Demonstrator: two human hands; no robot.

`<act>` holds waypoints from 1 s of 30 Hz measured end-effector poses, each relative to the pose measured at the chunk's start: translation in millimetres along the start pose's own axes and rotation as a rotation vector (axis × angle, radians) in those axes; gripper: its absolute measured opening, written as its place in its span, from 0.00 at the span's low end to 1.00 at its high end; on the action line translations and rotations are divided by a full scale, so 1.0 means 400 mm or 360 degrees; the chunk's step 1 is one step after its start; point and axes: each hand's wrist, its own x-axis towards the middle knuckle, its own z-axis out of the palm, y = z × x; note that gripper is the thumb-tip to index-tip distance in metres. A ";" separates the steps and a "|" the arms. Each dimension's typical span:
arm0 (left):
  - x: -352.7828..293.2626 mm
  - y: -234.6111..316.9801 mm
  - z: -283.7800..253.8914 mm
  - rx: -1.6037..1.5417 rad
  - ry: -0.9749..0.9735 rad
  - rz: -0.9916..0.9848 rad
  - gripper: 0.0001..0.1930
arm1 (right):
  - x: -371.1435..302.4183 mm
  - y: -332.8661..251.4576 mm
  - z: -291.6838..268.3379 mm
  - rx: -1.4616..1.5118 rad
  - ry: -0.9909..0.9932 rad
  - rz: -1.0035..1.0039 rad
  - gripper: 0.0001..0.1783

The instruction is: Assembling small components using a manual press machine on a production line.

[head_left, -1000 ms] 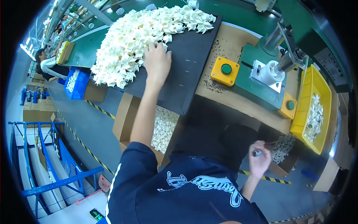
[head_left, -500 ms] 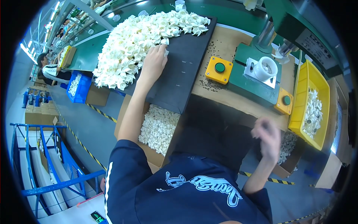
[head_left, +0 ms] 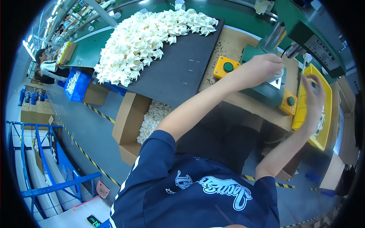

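My left hand (head_left: 262,71) is over the green press base (head_left: 262,91), its fingers bent together above the white round holder (head_left: 279,76). That hand covers most of the holder, and whatever the fingers grip is hidden. To the right, my right hand (head_left: 315,95) is raised over the near side of the yellow bin (head_left: 301,114). Motion blurs its curled fingers, so I cannot make out whether they hold anything. White petal-shaped pieces (head_left: 140,41) lie heaped on the black board (head_left: 171,76) at left, apart from both hands.
Yellow button boxes (head_left: 218,70) (head_left: 288,108) flank the press base. Its green head (head_left: 315,41) overhangs at upper right. A cardboard box (head_left: 127,121) of small white pieces stands below the board. A blue bin (head_left: 78,89) and a person (head_left: 47,66) are at far left.
My left hand has left the white heap and swung right to the press holder. My right hand has risen from near my lap to the yellow bin.
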 end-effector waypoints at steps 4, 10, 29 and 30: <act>-0.005 -0.001 0.019 0.0021 -0.0137 0.0020 0.12 | -0.050 0.084 -0.116 -0.0798 0.0640 0.0318 0.28; -0.057 0.086 0.085 0.0689 0.0250 0.0020 0.17 | -0.040 -0.027 0.008 0.0183 0.0076 0.0096 0.24; -0.207 -0.005 -0.109 -0.0772 0.0676 -0.1534 0.12 | -0.180 0.024 0.026 -0.0740 -0.0029 -0.0285 0.12; -0.205 -0.014 -0.108 -0.0764 0.0664 -0.1532 0.12 | -0.190 0.035 0.029 -0.0714 -0.0020 -0.0365 0.12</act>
